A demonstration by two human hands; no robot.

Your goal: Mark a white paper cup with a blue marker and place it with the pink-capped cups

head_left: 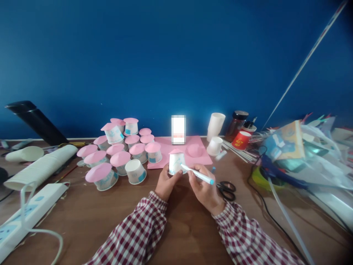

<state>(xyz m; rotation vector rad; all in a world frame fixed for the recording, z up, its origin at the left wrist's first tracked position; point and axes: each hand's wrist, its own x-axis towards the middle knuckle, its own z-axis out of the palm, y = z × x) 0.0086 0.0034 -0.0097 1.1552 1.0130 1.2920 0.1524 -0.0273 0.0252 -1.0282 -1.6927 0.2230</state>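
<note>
My left hand point(169, 180) is closed round the lower left side of an upside-down white paper cup point(175, 164). A small pink paper cone point(175, 151) tops this cup, and light blue lines are drawn on its side. In my right hand point(204, 186) is a white marker with a light blue end point(200, 175), its tip at the cup's side. Behind the cup lies pink paper point(162, 143), with a pink paper disc point(194, 150) on it. Left of my hands stand several upturned cups with pink tops point(120, 158) and one bare cup point(135, 172).
Black scissors point(227, 190) lie right of my right hand. Farther back are a white cup point(214, 146), a cup stack point(216, 124), a red cup point(241, 140) and a dark jar point(237, 122). A power strip point(33, 217) and long cup stack point(41, 167) are left; plastic bags point(309, 154) lie right.
</note>
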